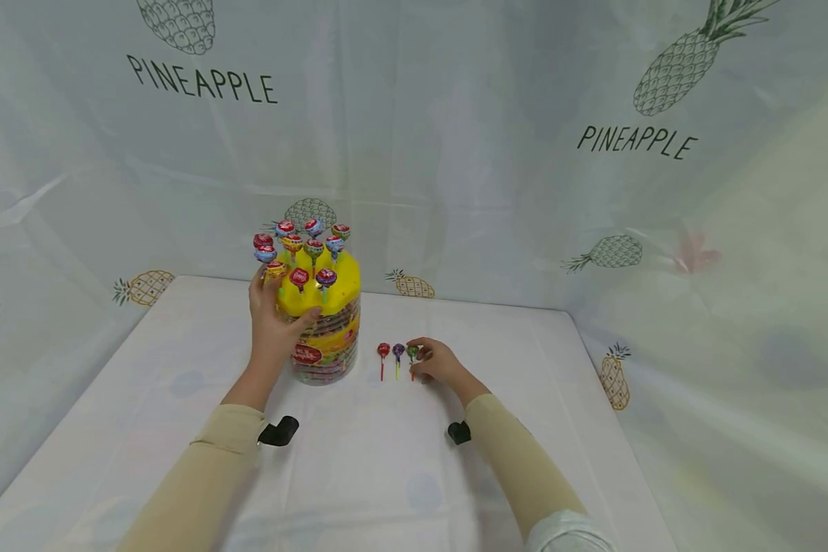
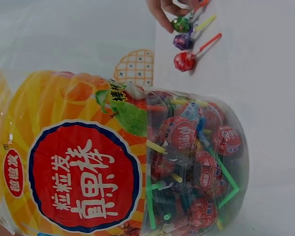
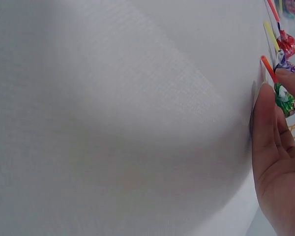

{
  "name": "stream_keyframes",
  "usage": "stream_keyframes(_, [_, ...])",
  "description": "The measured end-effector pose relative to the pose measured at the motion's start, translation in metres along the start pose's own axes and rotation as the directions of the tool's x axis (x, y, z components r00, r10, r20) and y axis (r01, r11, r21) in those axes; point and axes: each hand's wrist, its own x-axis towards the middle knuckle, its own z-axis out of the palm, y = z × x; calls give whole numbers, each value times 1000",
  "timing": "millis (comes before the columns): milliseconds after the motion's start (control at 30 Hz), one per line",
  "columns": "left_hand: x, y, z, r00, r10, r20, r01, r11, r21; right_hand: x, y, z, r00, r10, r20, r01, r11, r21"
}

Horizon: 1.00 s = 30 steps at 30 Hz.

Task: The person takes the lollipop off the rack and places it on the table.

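Right hand: My fingers are bent around the green lollipop, with one fingertip beside its head and another near its orange stick. Between the fingertips there is only a small opening. Whether they pinch it or only stand at both sides of it, I cannot tell.
Green lollipop: From my right palm it is toward the left, just at the fingertips. Its long axis runs away from me, the head at the far end and the stick toward my body, so my hand meets it from the side. The right hand is clearly the nearer one.
Row of three: The green one is at the right end; just beside it lies the purple lollipop, then the red lollipop at the left end. All three are nearly parallel, and apart from each other.
Left hand: It holds the upper part of the jar, spread wide, with the thumb on the front and the other fingers around the left side.
Jar: It stands upright, to the left of the row. From its yellow lid many lollipops stick up, and through the clear wall I see loose lollipops inside.
Table: A white cloth covers it; behind hangs a pale curtain with pineapple drawings.
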Motion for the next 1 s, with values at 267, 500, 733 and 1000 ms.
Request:
stream_keyframes(267, [2, 8, -4, 997, -46, 54, 46, 999, 2, -5, -8, -14, 999, -46, -26, 44, 998, -52])
stream_keyframes(500, [7, 18, -6, 995, -74, 66, 75, 997, -4, -10, -55, -37, 980, -176, -98, 174, 984, -33])
stream_keyframes(733, [13, 26, -6, 992, -108, 71, 106, 994, 30, -21, -113, -50, 926, -360, -119, 365, 931, 28])
stream_keyframes(1000, [18, 26, -6, 980, -171, 99, 165, 984, 72, -34, -171, -54, 860, -491, -141, 507, 855, 111])
